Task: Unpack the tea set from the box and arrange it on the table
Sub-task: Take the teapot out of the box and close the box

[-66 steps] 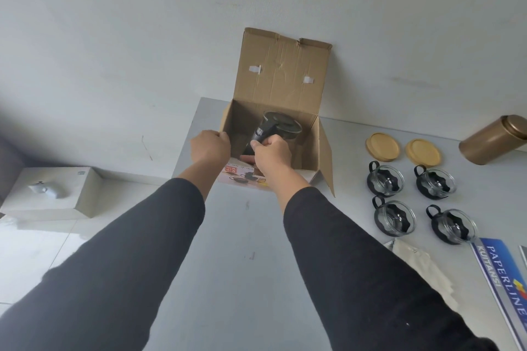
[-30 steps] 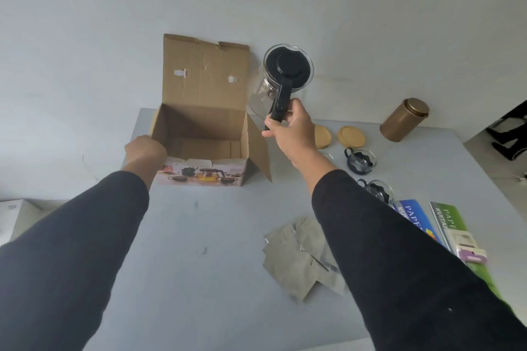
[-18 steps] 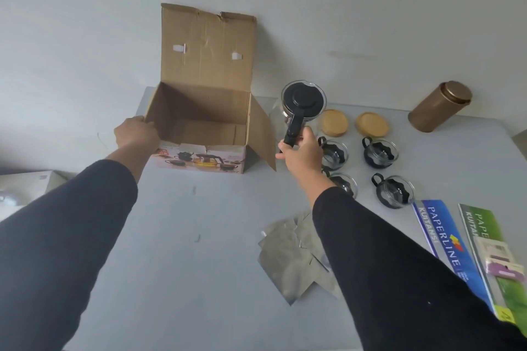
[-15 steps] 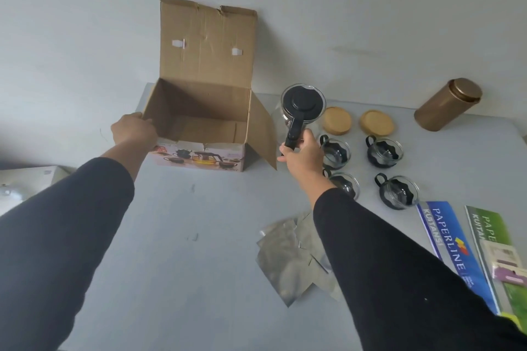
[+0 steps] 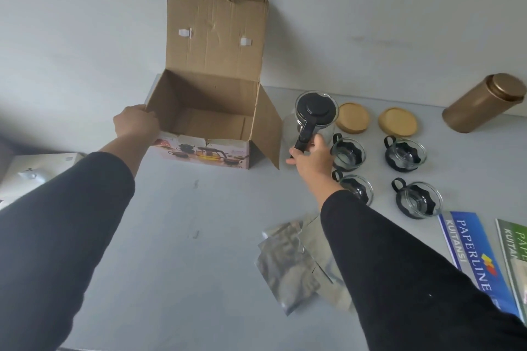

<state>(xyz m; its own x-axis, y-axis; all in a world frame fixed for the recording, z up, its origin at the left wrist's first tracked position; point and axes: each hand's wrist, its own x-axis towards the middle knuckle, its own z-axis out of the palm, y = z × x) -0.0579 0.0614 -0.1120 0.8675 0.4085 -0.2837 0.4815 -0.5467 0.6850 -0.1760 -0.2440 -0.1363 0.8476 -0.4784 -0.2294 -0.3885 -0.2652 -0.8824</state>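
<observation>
We set the clear glass teapot with black lid (image 5: pixel 316 108) down just right of the open brown cardboard box (image 5: pixel 211 111), right hand (image 5: pixel 312 158) clenched on its black handle — release only once the base sits flat. Left hand (image 5: pixel 136 122) grips the box's left wall. The pot stands upright, long axis vertical; its handle points near, toward us.

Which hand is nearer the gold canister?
Right. The right hand grips the teapot handle mid-table, with the cups and wooden lids between it and the gold canister at the far right. The left hand holds the box edge, farther left.
</observation>
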